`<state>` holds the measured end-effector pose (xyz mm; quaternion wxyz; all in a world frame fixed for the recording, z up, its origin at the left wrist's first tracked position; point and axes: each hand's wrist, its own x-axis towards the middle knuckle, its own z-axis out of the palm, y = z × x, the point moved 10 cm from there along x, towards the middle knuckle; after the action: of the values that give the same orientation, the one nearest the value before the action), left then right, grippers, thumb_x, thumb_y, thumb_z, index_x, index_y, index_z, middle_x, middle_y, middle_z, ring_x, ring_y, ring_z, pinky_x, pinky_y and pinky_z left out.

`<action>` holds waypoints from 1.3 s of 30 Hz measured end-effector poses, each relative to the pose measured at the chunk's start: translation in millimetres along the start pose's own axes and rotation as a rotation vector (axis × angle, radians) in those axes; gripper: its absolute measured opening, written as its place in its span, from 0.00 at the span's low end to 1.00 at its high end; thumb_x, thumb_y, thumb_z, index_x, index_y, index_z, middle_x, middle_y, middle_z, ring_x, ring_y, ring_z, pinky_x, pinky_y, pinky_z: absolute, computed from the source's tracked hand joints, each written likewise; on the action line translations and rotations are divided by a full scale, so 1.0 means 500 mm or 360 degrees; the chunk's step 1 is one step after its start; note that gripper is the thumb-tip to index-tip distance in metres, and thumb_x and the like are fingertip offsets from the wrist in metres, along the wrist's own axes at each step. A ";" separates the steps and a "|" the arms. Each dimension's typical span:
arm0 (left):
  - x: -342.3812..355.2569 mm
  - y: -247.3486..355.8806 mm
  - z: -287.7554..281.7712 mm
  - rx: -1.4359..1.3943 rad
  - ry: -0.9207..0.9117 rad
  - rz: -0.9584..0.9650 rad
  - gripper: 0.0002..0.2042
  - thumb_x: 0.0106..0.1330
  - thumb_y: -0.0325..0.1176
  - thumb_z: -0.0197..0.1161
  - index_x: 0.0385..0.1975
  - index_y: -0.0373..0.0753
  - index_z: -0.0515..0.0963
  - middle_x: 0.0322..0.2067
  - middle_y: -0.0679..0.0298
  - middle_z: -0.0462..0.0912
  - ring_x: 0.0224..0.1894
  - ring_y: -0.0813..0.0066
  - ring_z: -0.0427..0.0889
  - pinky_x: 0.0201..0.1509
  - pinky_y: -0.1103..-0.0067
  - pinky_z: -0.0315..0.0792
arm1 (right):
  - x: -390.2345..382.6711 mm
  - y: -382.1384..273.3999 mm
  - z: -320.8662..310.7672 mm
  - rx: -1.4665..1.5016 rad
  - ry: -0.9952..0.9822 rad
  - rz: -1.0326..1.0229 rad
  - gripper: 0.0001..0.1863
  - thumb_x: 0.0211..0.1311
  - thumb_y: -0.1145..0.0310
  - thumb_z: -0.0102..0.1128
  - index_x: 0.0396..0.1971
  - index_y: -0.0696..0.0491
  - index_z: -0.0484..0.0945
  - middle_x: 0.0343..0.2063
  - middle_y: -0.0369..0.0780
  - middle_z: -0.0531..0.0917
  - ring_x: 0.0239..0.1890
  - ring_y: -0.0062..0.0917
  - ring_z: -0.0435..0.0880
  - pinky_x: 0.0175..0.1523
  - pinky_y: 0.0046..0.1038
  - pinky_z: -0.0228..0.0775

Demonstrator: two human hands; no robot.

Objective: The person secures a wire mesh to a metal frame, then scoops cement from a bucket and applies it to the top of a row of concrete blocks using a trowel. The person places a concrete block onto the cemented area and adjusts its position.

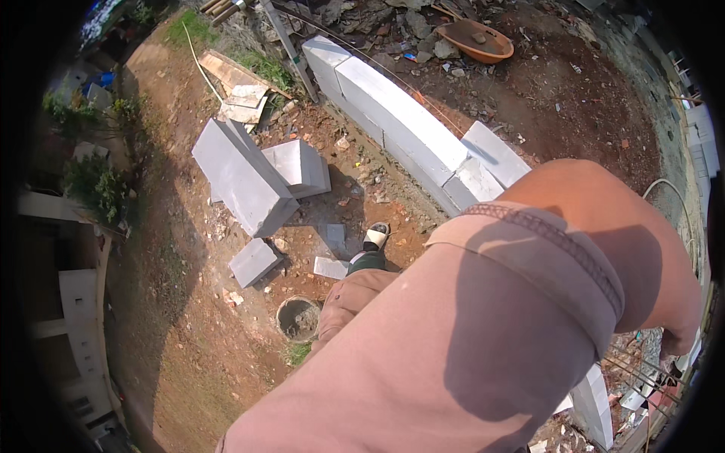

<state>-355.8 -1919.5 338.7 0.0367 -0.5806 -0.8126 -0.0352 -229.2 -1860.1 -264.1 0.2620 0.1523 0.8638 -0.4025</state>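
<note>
My right arm, in a rolled pink sleeve, fills the lower right, bent outward. My right hand (672,343) shows partly at the far right, above some thin rebar rods (634,374); I cannot tell if it holds anything. My left hand is not in view. A low wall of white blocks (400,113) runs diagonally beyond my arm, with a taut string along it. Loose grey-white blocks (242,174) lie stacked askew left of the wall, a smaller one (254,263) below them. A bucket of wet mortar (300,321) stands beside my leg, near my sandalled foot.
Behind the wall lie rubble and an orange basin (476,41). Boards (234,87) and a thin pale pipe lie at the upper left near a wooden post. Plants and a white building (79,317) border the left side. More white blocks (593,404) stand at the lower right.
</note>
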 end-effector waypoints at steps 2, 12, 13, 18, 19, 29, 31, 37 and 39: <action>-0.048 -0.049 0.057 -0.0127 -0.0074 -0.0075 0.19 0.62 0.51 0.54 0.44 0.45 0.79 0.42 0.61 0.81 0.47 0.59 0.78 0.49 0.64 0.70 | -0.003 -0.011 0.018 0.0033 0.0002 0.0034 0.17 0.60 0.60 0.52 0.42 0.58 0.76 0.38 0.48 0.79 0.38 0.38 0.79 0.44 0.36 0.71; -0.837 -0.260 0.328 -0.1122 0.0825 -0.1194 0.19 0.65 0.46 0.56 0.44 0.35 0.74 0.41 0.52 0.76 0.44 0.53 0.76 0.49 0.65 0.69 | 0.031 0.083 0.161 -0.0745 -0.0079 0.0121 0.15 0.61 0.62 0.52 0.39 0.58 0.77 0.34 0.44 0.80 0.32 0.33 0.81 0.38 0.33 0.73; -0.938 -0.262 0.367 -0.1284 0.0935 -0.1497 0.20 0.66 0.46 0.54 0.44 0.34 0.74 0.41 0.51 0.77 0.44 0.54 0.77 0.47 0.66 0.70 | 0.031 0.073 0.166 -0.0900 -0.0102 0.0068 0.15 0.61 0.62 0.51 0.39 0.58 0.77 0.33 0.44 0.80 0.31 0.32 0.81 0.37 0.33 0.73; -1.309 -0.129 0.602 -0.1341 0.0600 -0.2565 0.18 0.65 0.45 0.56 0.40 0.34 0.76 0.36 0.49 0.79 0.40 0.54 0.79 0.44 0.67 0.72 | 0.072 -0.037 0.189 -0.0845 -0.0118 -0.0145 0.13 0.61 0.63 0.51 0.34 0.58 0.77 0.28 0.40 0.79 0.26 0.27 0.79 0.33 0.30 0.72; -1.349 -0.086 0.619 -0.1294 0.0598 -0.2565 0.17 0.64 0.44 0.57 0.39 0.33 0.76 0.35 0.48 0.78 0.40 0.50 0.78 0.45 0.66 0.71 | 0.076 -0.054 0.189 -0.0212 -0.0037 -0.0006 0.13 0.61 0.63 0.51 0.31 0.58 0.77 0.25 0.37 0.78 0.24 0.24 0.76 0.31 0.28 0.70; -1.305 -0.017 0.576 -0.1833 0.0009 -0.1888 0.19 0.56 0.38 0.65 0.46 0.38 0.72 0.46 0.55 0.74 0.47 0.56 0.76 0.49 0.66 0.70 | 0.007 -0.273 0.215 -0.0164 -0.0092 0.0051 0.15 0.61 0.62 0.53 0.20 0.57 0.74 0.16 0.35 0.74 0.20 0.22 0.72 0.29 0.27 0.65; -1.289 -0.025 0.555 -0.1780 -0.0089 -0.1839 0.22 0.55 0.39 0.66 0.48 0.39 0.71 0.48 0.56 0.73 0.50 0.56 0.74 0.52 0.65 0.67 | 0.023 -0.238 0.220 -0.0453 -0.0031 -0.0041 0.14 0.60 0.62 0.53 0.23 0.57 0.77 0.18 0.39 0.78 0.23 0.25 0.76 0.30 0.30 0.67; -1.292 -0.059 0.611 -0.1421 -0.0096 -0.1702 0.26 0.53 0.40 0.66 0.51 0.40 0.69 0.50 0.60 0.71 0.54 0.57 0.70 0.57 0.60 0.61 | 0.086 -0.008 0.247 -0.0935 0.0026 -0.0216 0.14 0.59 0.63 0.54 0.28 0.60 0.80 0.24 0.44 0.82 0.27 0.30 0.81 0.32 0.34 0.70; -1.308 -0.055 0.621 -0.1385 -0.0092 -0.1717 0.26 0.52 0.40 0.67 0.51 0.40 0.69 0.50 0.61 0.72 0.54 0.57 0.70 0.57 0.60 0.61 | 0.088 -0.015 0.260 -0.0963 -0.0034 -0.0124 0.14 0.58 0.63 0.55 0.28 0.60 0.79 0.23 0.43 0.81 0.26 0.29 0.80 0.31 0.33 0.70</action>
<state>-176.3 -2512.7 -36.3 -0.2439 -0.0581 -0.9003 -0.3557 -225.8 -1963.2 -355.0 0.2889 0.0298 0.9468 -0.1384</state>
